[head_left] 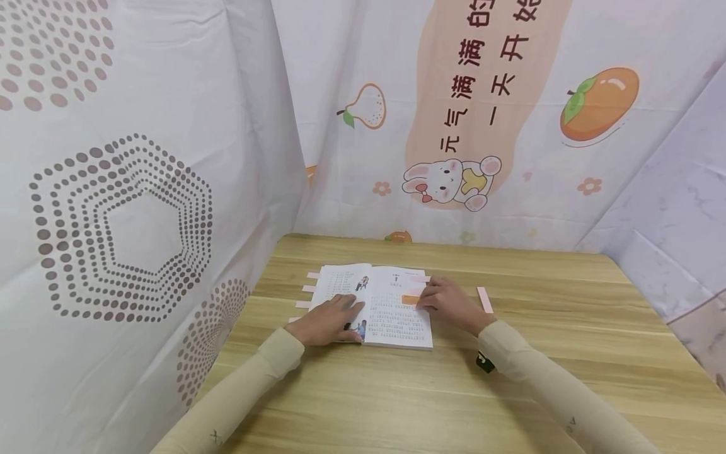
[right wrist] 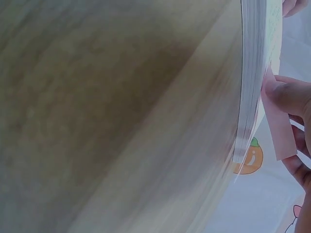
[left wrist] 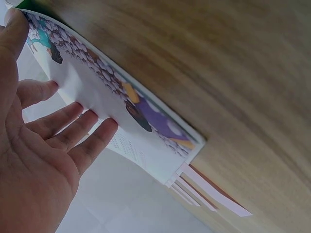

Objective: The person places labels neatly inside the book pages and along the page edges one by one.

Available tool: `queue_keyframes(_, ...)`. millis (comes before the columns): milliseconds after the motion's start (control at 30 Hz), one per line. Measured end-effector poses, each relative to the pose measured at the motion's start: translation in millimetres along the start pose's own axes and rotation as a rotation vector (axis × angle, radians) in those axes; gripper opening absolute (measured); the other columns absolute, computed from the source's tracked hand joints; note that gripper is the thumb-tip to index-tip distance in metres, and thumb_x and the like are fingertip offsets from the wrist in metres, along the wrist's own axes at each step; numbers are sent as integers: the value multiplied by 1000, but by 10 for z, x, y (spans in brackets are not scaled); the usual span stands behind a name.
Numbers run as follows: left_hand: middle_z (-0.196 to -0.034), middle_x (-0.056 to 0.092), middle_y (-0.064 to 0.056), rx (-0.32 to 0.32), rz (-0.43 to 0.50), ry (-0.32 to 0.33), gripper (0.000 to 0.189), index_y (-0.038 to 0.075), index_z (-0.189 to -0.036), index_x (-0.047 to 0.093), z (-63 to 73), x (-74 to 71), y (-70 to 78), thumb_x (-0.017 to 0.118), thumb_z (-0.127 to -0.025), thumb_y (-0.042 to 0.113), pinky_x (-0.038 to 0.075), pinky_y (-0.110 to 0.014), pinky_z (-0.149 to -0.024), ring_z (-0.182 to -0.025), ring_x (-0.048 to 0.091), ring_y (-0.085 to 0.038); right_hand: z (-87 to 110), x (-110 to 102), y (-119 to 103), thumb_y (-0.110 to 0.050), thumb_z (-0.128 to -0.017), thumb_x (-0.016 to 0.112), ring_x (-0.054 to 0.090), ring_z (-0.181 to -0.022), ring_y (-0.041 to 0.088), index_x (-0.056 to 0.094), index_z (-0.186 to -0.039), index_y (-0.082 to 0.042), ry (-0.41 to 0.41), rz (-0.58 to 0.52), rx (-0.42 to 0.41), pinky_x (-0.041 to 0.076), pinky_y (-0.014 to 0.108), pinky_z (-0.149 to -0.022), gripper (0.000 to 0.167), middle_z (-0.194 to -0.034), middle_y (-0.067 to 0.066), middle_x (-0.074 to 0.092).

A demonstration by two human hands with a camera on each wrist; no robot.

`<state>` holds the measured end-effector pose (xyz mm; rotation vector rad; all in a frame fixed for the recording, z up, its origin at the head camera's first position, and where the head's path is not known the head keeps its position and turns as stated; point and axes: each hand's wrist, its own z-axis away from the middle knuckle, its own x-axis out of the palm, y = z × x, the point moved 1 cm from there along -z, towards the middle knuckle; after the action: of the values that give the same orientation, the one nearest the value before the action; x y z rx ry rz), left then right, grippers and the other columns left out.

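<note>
An open book [head_left: 397, 321] lies on the wooden table, with printed text and small pictures on its pages. My left hand [head_left: 329, 320] rests on the left page, its fingers spread; the left wrist view shows the fingertips [left wrist: 111, 124] touching the paper. At the right page's outer edge, my right hand [head_left: 450, 304] pinches a pink paper strip [right wrist: 279, 126], with the thumb [right wrist: 294, 97] pressed over it. Just left of those fingers, an orange patch [head_left: 410, 299] shows on the page. Several pink strips [left wrist: 218, 191] stick out from the book's left side.
Another pink strip [head_left: 484, 299] lies on the table [head_left: 567, 302] to the right of the book. A small black object [head_left: 484, 362] is partly hidden by the right sleeve. Printed cloths [head_left: 363, 189] hang behind and beside the table.
</note>
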<state>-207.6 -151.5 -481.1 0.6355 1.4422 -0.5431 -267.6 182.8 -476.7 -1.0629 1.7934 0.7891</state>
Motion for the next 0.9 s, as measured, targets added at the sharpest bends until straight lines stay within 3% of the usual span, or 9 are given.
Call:
queue_keyframes(267,-154,44,-22,10,13,7,83,3,-157,40,16,-22,27,54,-98,61,43,-47,-110,-140,44,-36,22,18,-19,-4,-82,86,60,-91,19,84,-98,-11,-66,16,-7,50,35,-81,17,-95,-1,75)
queue_keyframes(567,-153,44,-22,20,6,17,83,3,-156,40,22,-17,17,53,-99,61,44,-48,-109,-140,45,-36,6,27,-92,-19,-96,72,60,-102,22,83,-107,-11,-187,-49,114,47,52,-100,17,-98,-1,66)
queue_keyframes(800,-152,45,-23,31,8,33,83,2,-155,42,25,-25,17,56,-98,60,46,-48,-107,-138,46,-37,-50,-4,-157,-17,-97,70,48,-85,20,81,-96,-10,-230,-5,77,45,47,-88,14,-86,-4,50)
queue_keyframes(900,-152,45,-23,28,9,36,83,2,-155,42,20,-24,12,57,-98,60,45,-48,-107,-138,46,-37,-59,-14,-172,-17,-98,69,47,-84,20,79,-99,-11,-257,27,69,44,46,-86,12,-87,-3,49)
